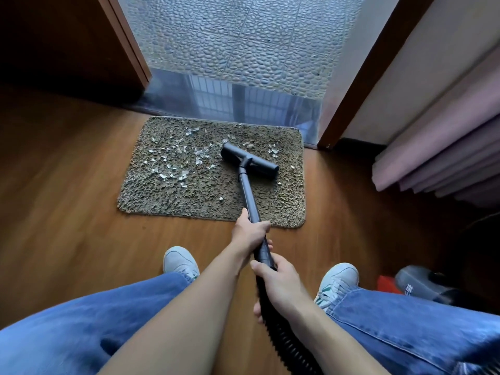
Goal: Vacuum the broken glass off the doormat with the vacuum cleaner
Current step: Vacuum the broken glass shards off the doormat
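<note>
A shaggy grey-brown doormat [167,201] lies on the wooden floor before an open doorway. Pale glass shards [173,165] are scattered over its left and middle parts, with a few more by its right edge [272,150]. The black T-shaped vacuum head [251,161] rests on the mat's right half. Its black tube [248,194] runs back toward me. My left hand [250,234] grips the tube near the mat's front edge. My right hand [281,282] holds the tube's end where the ribbed black hose [284,339] begins.
A dark stone threshold [230,100] and pebbled outdoor paving [243,39] lie beyond the mat. Wooden door frames [359,85] stand on both sides. A pink curtain [438,161] hangs at right. The grey and red vacuum body [416,284] sits by my right foot.
</note>
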`<state>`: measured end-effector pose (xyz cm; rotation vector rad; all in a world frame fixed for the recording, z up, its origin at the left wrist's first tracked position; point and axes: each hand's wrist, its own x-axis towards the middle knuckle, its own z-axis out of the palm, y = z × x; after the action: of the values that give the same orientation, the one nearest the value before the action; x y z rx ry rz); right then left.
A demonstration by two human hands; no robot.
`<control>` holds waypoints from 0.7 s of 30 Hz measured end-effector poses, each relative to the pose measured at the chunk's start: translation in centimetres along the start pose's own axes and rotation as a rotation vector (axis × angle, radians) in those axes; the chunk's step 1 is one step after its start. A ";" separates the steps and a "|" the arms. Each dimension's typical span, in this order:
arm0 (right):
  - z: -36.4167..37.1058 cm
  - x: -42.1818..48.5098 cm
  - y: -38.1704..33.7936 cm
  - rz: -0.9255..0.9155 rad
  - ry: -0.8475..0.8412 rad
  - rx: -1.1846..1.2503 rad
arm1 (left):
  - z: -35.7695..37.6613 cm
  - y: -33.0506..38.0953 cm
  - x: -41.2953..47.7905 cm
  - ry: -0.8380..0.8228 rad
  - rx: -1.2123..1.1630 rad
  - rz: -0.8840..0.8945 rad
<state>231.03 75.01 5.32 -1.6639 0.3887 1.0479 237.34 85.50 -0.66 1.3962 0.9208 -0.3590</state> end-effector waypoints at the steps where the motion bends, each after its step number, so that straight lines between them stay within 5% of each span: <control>1: 0.2 0.3 -0.4 0.003 0.005 0.012 | -0.2 0.2 0.5 -0.006 0.007 0.003; 9: 0.8 0.7 -1.3 0.017 0.028 0.008 | -0.6 0.1 2.4 -0.014 0.018 -0.003; 21: -2.4 -6.5 8.3 -0.067 0.160 -0.263 | 3.2 -8.3 -6.7 -0.081 0.111 -0.051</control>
<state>222.62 68.19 5.51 -1.9897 0.3060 0.9506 228.37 78.91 -1.67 1.4503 0.8819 -0.5085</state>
